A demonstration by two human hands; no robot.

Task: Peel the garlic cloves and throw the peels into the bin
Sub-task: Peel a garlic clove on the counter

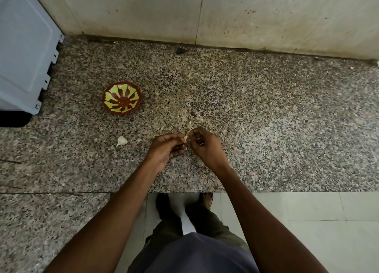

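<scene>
Now clove [185,138] pinched between fingers [180,139].

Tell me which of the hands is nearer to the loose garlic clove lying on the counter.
Left. The left hand is just to the right of the loose garlic clove; the right hand is farther right, beyond the left hand, both pinching another clove.

Counter [266,119]: speckled stone, polished, under the fingers [180,138] of both hands.
Clove [185,138]: pale, papery skin, pinched at the fingertips.
Second clove [121,140]: whitish, dry matt skin, left of the fingers.
Bowl [122,98]: glossy glazed, brown with yellow-green pattern, beyond the fingers to the left.
Wall [246,16]: smooth pale slabs, stained, far beyond the fingers.
Box [22,53]: matt grey-blue plastic.
</scene>
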